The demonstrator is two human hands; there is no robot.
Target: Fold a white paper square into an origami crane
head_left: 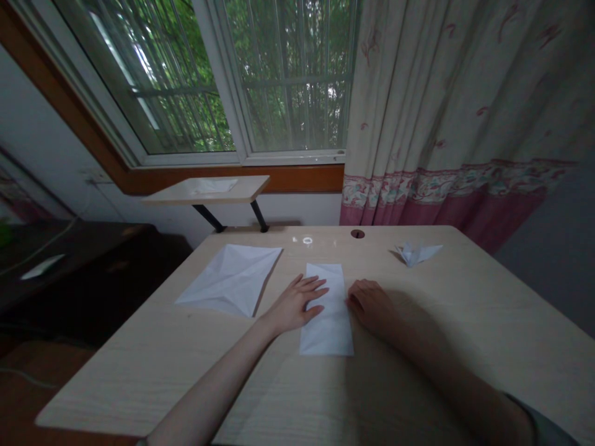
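A narrow folded strip of white paper (331, 328) lies lengthwise in the middle of the pale wooden desk (418, 347). My left hand (297, 303) rests flat on its left half, fingers stretched out and slightly spread. My right hand (369, 303) sits at the strip's right edge with the fingers curled under, knuckles up, pressing against the paper's side. Nothing is lifted off the desk.
A larger creased white sheet (232, 279) lies to the left. A small folded paper figure (417, 253) sits at the far right. A cable hole (357, 233) is near the desk's back edge. A raised shelf (209, 189) stands below the window; a curtain (465, 111) hangs right.
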